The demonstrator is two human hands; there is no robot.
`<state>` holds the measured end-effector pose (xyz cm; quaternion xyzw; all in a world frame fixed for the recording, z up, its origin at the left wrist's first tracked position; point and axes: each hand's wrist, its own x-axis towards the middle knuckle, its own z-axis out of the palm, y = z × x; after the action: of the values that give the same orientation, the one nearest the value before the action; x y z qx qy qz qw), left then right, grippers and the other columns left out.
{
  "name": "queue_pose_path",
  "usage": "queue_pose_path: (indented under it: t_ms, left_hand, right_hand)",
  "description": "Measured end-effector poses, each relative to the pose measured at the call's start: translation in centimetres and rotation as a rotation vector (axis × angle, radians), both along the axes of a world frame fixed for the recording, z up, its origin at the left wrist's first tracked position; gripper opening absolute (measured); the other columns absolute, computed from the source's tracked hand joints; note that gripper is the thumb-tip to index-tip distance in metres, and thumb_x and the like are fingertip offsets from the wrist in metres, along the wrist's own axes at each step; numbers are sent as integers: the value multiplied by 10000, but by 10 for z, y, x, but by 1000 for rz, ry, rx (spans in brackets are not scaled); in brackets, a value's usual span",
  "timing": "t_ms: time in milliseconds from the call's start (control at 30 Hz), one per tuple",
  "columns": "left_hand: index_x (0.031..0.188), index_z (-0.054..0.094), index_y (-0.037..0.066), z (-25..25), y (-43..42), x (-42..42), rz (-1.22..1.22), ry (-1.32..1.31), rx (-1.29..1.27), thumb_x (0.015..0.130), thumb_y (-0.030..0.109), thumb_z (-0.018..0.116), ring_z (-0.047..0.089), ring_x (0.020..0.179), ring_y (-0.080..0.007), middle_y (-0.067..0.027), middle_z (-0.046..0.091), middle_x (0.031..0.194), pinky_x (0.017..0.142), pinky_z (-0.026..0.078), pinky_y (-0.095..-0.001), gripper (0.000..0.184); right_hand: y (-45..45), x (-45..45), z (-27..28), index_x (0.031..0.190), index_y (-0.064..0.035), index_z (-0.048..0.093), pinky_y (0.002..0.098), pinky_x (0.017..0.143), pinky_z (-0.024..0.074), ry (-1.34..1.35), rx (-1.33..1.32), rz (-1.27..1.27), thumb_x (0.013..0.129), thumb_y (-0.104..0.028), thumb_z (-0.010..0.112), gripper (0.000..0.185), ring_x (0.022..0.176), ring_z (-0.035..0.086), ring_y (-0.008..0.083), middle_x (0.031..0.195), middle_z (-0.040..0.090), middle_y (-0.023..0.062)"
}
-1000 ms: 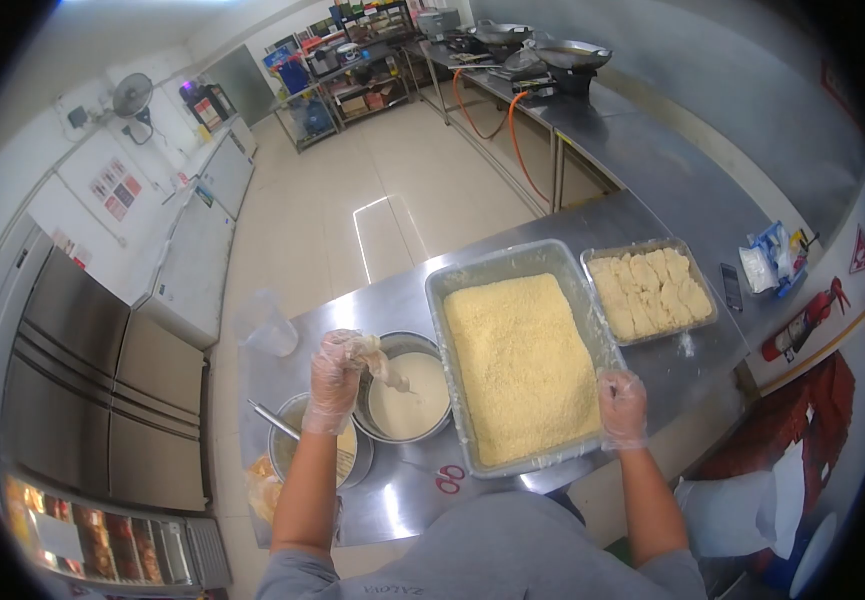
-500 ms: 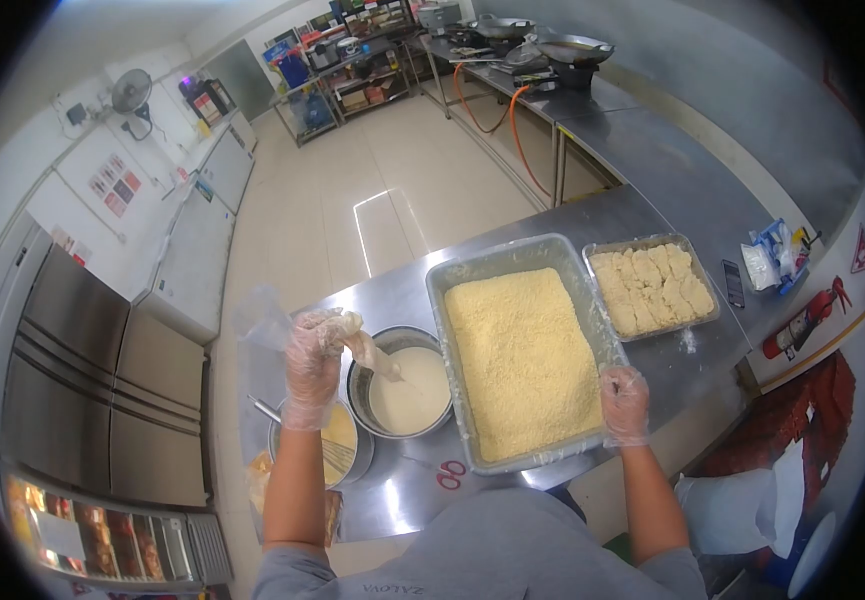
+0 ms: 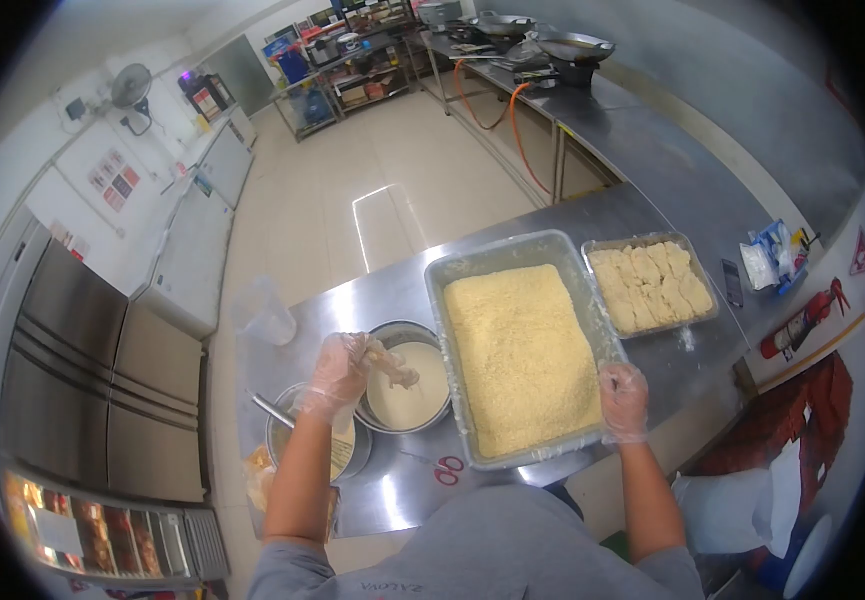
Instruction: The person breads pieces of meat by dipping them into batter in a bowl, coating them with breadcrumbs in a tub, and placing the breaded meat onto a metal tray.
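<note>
My left hand [image 3: 340, 372], in a clear plastic glove, grips a batter-coated piece [image 3: 393, 367] over a round metal pot of pale batter [image 3: 407, 400]. What the piece is cannot be made out. My right hand [image 3: 622, 398], also gloved, is closed at the right rim of a large grey tub [image 3: 440, 330] of yellow crumbs [image 3: 522, 350]. Whether its fingers clasp the rim is unclear. Behind it, a clear tray [image 3: 649, 285] holds pale, crumb-coated pieces. A pot with a whisk [image 3: 272, 409] and yellow mixture stands below my left hand.
Red-handled scissors [image 3: 447, 470] lie near the table's front edge. A clear plastic jug [image 3: 270, 322] stands at the left. On the right are a phone [image 3: 731, 283] and a blue-and-white packet [image 3: 774, 258]. Woks [image 3: 574, 47] sit on the far counter.
My left hand moved left and up from the pot, then came back right and lower, with the coated piece still in it. My right hand has stayed at the tub's rim.
</note>
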<state>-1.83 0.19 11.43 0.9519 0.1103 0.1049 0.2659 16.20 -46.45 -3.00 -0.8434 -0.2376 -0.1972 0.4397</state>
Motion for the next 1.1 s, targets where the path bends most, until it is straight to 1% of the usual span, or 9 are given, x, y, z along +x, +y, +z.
queue_pose_path:
  t_ms: [67, 333, 433, 533, 633, 733, 967, 1067, 1100]
  left_hand:
    - [1015, 780, -14, -9, -1, 0, 22, 8, 9, 938, 37, 715, 782, 918, -411, -215, 803, 961, 846, 618, -456, 113]
    - [1106, 744, -31, -21, -3, -7, 191, 60, -114, 965, 91, 725, 759, 1045, -436, -265, 785, 1078, 924, 591, -479, 188]
    - [1130, 736, -31, -37, 7, -7, 263, 77, -269, 976, 108, 714, 752, 1043, -442, -270, 777, 1070, 926, 582, -481, 208]
    - [1148, 728, -30, -28, 0, -12, 281, 133, -232, 998, 119, 703, 763, 984, -358, -213, 786, 1044, 892, 579, -443, 213]
    - [1156, 728, -23, -15, -27, -18, 326, -28, -562, 1015, 135, 703, 735, 952, -249, -140, 776, 1031, 863, 571, -401, 214]
    - [1139, 732, -22, -59, -6, -13, 378, -168, -783, 1029, 127, 699, 704, 955, -192, -97, 762, 1045, 859, 568, -375, 188]
    - [1127, 728, -36, -58, -2, -14, 308, -238, -664, 1034, 98, 675, 720, 965, -206, -110, 783, 1022, 887, 574, -367, 171]
    - [1112, 728, -27, -53, -5, -10, 279, -235, -681, 1027, 97, 673, 723, 966, -202, -116, 785, 1016, 888, 573, -365, 159]
    - [1106, 728, -23, -41, -14, -11, 301, -213, -691, 1025, 94, 672, 722, 963, -201, -118, 783, 1017, 885, 572, -366, 153]
  right_hand:
    - [2, 2, 0, 953, -46, 747, 490, 758, 541, -37, 5, -9, 943, -63, 745, 20, 858, 700, 421, 917, 729, 191]
    - [2, 2, 0, 942, -52, 744, 474, 732, 538, 13, 28, -13, 928, -44, 758, 21, 822, 695, 397, 884, 715, 183]
    - [3, -1, 3, 939, -52, 746, 472, 727, 536, 37, 32, -19, 934, -51, 761, 15, 815, 697, 392, 883, 718, 180]
    - [2, -1, 4, 944, -51, 750, 474, 723, 535, 46, 30, -16, 942, -61, 761, 15, 815, 699, 392, 891, 724, 181]
    - [0, 0, 1, 952, -49, 753, 479, 735, 538, 56, 9, -11, 947, -72, 758, 24, 833, 702, 397, 909, 731, 186]
    - [0, 1, -1, 958, -45, 755, 489, 765, 544, 45, -3, -6, 949, -78, 754, 34, 866, 704, 407, 926, 733, 191]
    - [-3, 0, -2, 999, -48, 770, 484, 836, 565, 62, -36, 1, 949, -91, 749, 70, 953, 716, 426, 1014, 757, 200]
    - [-3, 3, -5, 1023, -61, 770, 457, 832, 570, 53, -96, 6, 962, -52, 747, 66, 919, 739, 367, 1018, 777, 161]
    - [-5, 3, -7, 1056, -57, 785, 459, 868, 575, 188, -72, 64, 979, -95, 736, 99, 968, 745, 368, 1057, 783, 171]
